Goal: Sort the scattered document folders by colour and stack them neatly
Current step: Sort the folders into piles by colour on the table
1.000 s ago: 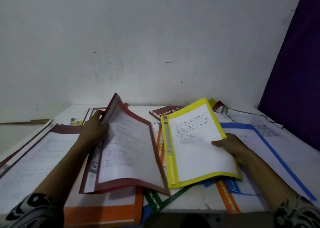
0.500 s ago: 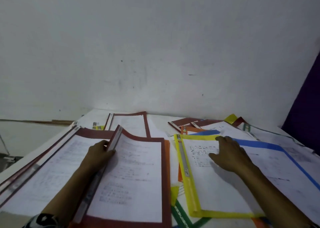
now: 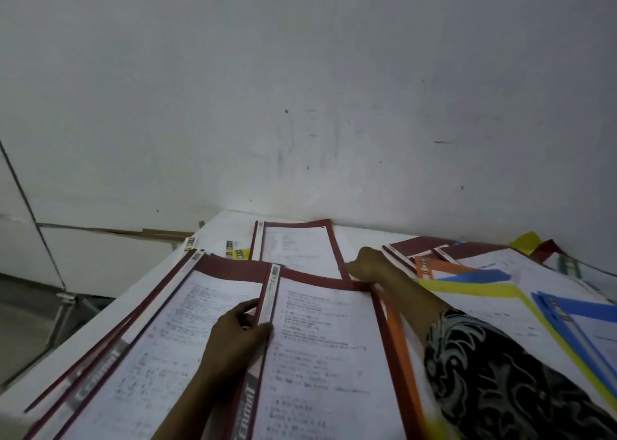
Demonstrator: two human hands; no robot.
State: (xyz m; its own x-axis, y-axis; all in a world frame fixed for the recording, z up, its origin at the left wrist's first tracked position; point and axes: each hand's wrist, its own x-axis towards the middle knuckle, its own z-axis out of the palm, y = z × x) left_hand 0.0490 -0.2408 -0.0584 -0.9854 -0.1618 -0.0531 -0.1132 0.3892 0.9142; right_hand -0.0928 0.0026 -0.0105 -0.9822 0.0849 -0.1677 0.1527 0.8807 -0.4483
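maroon folder [image 3: 327,339] | left hand [image 3: 238,334] grips its spine | right hand [image 3: 367,264] at far folder [image 3: 297,249] corner, grip unclear

Dark-red folders [image 3: 320,339] lie flat left; yellow [image 3: 500,292], blue [image 3: 587,312] right.

White table [image 3: 127,302]; overlapping folders [image 3: 233,266] atop

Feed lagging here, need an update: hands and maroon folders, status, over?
Left hand grips near maroon folder by its spine. Right hand at far maroon folder corner, grip unclear. Orange folder under right forearm.
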